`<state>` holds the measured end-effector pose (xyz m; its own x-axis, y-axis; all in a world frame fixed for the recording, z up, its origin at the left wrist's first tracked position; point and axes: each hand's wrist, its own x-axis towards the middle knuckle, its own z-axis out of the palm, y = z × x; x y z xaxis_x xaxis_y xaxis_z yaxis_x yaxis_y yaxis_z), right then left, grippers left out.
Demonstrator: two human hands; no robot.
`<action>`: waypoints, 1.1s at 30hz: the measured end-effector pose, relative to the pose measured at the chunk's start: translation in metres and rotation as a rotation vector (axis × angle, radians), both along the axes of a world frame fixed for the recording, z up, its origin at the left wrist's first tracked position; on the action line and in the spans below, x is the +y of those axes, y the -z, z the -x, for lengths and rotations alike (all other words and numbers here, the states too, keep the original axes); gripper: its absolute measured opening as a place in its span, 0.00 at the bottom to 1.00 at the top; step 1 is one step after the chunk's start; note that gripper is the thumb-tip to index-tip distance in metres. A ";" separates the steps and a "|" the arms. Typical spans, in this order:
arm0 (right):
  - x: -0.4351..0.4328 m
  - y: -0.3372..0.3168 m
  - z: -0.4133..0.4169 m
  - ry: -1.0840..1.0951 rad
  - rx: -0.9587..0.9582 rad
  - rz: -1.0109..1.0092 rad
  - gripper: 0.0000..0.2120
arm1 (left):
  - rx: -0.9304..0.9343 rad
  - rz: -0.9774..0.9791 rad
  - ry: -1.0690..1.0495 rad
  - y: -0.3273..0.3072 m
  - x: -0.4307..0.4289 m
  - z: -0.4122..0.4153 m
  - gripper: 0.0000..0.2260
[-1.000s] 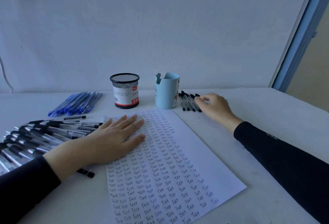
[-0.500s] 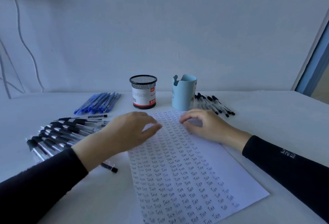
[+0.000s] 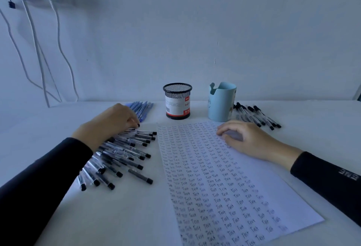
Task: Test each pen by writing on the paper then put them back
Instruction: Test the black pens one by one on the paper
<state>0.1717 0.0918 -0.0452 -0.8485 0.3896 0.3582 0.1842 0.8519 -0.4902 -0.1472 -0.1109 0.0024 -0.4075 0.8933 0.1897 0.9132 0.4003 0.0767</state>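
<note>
A white paper sheet [image 3: 224, 187] filled with rows of the handwritten word "Test" lies in front of me. To its left is a fanned pile of black-capped clear pens [image 3: 125, 153]. My left hand [image 3: 111, 122] is curled over the far end of that pile, fingertips on the topmost pen; whether it grips the pen is unclear. My right hand [image 3: 248, 140] rests palm down on the sheet's upper right, fingers loosely bent, holding nothing. A small group of black pens [image 3: 256, 116] lies right of the cup.
A black mesh pen holder [image 3: 177, 101] and a light blue cup [image 3: 221, 102] stand behind the sheet. Blue pens [image 3: 142, 108] lie left of the holder, partly behind my left hand. White cables [image 3: 58, 50] hang down the wall at far left.
My left hand left the sheet and moved left onto the pen pile. My right hand came from the pens by the cup to the sheet's top. The view shifted left.
</note>
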 end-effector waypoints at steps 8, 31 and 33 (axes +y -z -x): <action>-0.001 0.000 -0.001 0.021 0.012 0.014 0.08 | 0.033 -0.393 0.317 0.004 0.014 -0.053 0.07; -0.021 -0.037 -0.002 0.081 0.235 0.607 0.07 | -0.095 -0.444 0.424 0.025 0.023 -0.095 0.11; -0.010 -0.048 -0.008 0.046 0.458 0.998 0.05 | -0.125 -0.368 0.435 0.026 0.021 -0.105 0.11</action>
